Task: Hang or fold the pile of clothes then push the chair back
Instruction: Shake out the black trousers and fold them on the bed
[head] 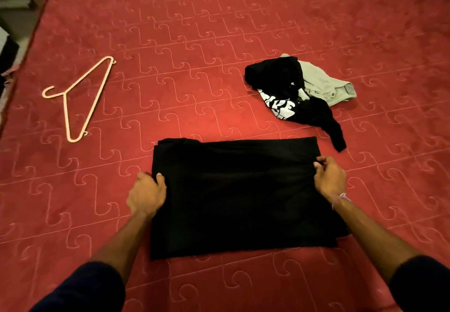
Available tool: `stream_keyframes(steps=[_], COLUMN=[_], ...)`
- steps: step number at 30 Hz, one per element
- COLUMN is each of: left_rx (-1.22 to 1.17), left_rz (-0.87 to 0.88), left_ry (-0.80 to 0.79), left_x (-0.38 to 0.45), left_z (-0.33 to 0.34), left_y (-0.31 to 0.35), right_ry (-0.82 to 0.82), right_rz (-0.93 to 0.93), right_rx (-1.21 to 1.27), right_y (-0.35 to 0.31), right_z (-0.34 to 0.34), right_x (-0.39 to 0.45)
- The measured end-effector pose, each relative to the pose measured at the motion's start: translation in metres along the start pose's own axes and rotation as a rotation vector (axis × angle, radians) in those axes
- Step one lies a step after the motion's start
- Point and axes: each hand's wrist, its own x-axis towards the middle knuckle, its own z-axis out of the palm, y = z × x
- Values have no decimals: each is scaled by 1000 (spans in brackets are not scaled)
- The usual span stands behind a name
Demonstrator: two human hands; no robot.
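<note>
Folded black garment [243, 195] flat on the red bed [219, 44]
Left hand [146, 195] fingers pinch its left edge, right hand [330, 177] fingers pinch its right edge; crumpled clothes pile [297, 92] beyond, hanger [80, 97] far left

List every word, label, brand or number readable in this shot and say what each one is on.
White block print on the crumpled black T-shirt: partly folded under; only fragments show, something like "IVE", not reliably readable.
Small white mark higher on the same shirt: too small to read.
Grey garment under it: a button shows, no text.
Folded black garment, hanger, red bedspread: no text.
</note>
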Motion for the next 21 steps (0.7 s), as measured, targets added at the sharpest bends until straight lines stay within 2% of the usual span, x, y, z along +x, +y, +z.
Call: stream_keyframes(steps=[2,4,6,7,10,13,15,21], left_rx=[2,-7,-17,-4,53,14,-39,-194], left_rz=[-7,-24,-55,-72,-23,57,92,148], left_ry=[-2,-1,-7,-12,5,19,44,46], left_x=[-1,0,-1,-2,-2,-5,-7,2], left_z=[1,2,3,3,6,12,15,13], left_y=[3,4,6,7,8,0,-7,-28], right_ry=[35,175,310,320,129,-218,-371,-366], right_rz=[-2,-73,-250,-373,-673,-837,-902,-996], right_rx=[-48,-195,-384,-437,-425,-294,-255,-306], right_y=[-3,-12,-28,-39,-76,-110,-131,-228], right_z=[2,10,18,24,51,85,103,174], right_x=[-7,-21,-38,-46,-72,-100,-112,-129])
